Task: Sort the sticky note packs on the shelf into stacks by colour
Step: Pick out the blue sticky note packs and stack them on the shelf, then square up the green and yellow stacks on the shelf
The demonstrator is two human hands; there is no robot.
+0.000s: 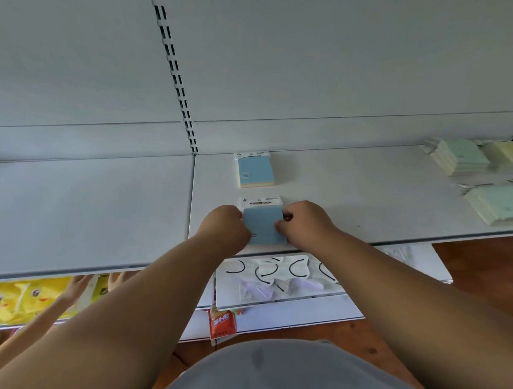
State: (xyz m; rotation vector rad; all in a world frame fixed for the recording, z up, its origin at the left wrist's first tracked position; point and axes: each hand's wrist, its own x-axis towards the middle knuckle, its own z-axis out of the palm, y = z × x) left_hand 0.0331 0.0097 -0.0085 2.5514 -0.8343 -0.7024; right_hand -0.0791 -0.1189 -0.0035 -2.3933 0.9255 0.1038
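Observation:
A blue sticky note pack with a white header lies near the front edge of the white shelf. My left hand grips its left side and my right hand grips its right side, fingers curled on the pack. A second blue pack lies farther back by the rear wall. At the far right, green packs sit in a stack, a yellow pack lies beside them, and another green stack lies nearer the front.
A slotted upright divides the back wall. The lower shelf holds yellow cartoon packages, white packets with black bands and a red packet. Another person's hand reaches in at the lower left.

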